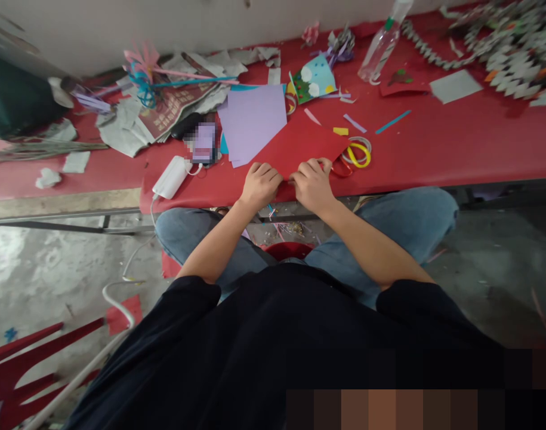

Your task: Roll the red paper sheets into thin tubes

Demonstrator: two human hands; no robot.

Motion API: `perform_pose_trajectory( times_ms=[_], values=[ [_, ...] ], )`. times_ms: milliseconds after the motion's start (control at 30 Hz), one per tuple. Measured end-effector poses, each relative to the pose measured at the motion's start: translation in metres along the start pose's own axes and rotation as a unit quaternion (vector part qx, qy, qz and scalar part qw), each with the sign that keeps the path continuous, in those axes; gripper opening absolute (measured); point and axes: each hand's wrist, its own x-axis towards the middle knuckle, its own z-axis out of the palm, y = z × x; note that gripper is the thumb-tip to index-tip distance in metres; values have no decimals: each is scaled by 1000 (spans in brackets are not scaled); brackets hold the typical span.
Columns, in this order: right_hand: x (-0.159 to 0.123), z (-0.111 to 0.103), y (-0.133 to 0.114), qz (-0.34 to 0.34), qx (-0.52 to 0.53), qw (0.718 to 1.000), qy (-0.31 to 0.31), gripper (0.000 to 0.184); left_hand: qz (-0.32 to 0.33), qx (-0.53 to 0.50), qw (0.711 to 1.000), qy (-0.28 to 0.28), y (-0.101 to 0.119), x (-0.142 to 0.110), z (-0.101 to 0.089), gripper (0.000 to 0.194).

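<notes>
A sheet of red paper (306, 143) lies on the red-covered table in front of me, its near edge at my fingers. My left hand (260, 182) is closed on that edge at the left, fingers curled over it. A short way to the right, my right hand (314, 184) also grips the near edge, with its fingers bent; the fingertips of both hands are partly hidden. Beyond the red paper on the left are sheets of lilac paper (257, 119). Scissors with yellow handles (358, 155) lie by the red sheet's right corner.
A white power bank (172, 177) with a cable and a blurred-out phone (204, 143) sit to the left. Newspaper (174, 110) and paper scraps line the back. A clear bottle (380, 51) stands at back right, near folded paper chains (509, 54).
</notes>
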Motion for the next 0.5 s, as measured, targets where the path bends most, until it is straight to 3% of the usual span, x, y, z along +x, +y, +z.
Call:
perform_pose_trajectory(
  times_ms=[500],
  values=[
    [-1,-4,-1,-15,-25,999,-15,40,18,21,1000,-12,-1,0,1,37]
  ],
)
